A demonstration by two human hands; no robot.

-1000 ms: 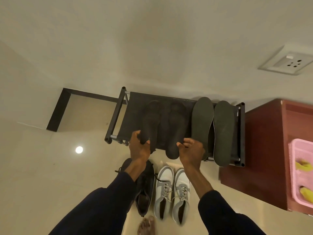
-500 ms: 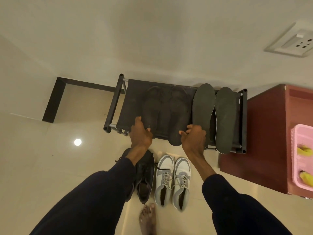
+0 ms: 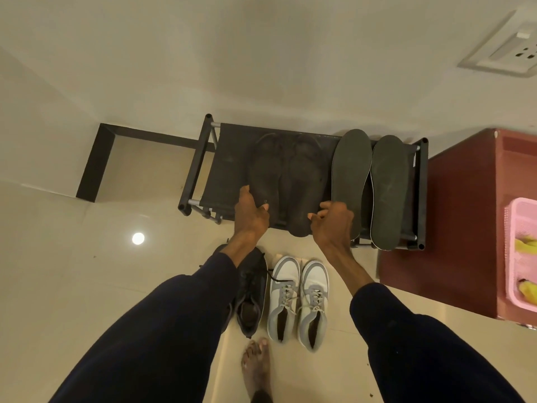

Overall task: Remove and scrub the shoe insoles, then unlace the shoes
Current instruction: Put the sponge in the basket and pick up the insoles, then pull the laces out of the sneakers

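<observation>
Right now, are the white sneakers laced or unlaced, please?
Laced: grey laces cross both white sneakers on the floor.

Single wide-angle view, worn on the head. Looks forward and steeply down, almost along the wall [image 3: 261, 53] filling the upper half of the frame. Takes in the shoe rack [image 3: 232, 164] from above at mid-frame, near, with the left grip [image 3: 251, 216] and right grip [image 3: 334, 222] stretched out to its front edge. Catches the dark sleeves [image 3: 145, 330] large at the bottom edge, closest to the lens, and between them the floor [image 3: 58, 271], the shoes [image 3: 313, 286] and a bare foot [image 3: 255, 365] directly below. Stretches and skews toward the edges: wall socket [image 3: 511, 50] at top right, red cabinet [image 3: 453, 228] and pink basket [image 3: 511, 271] cut off at right.
</observation>
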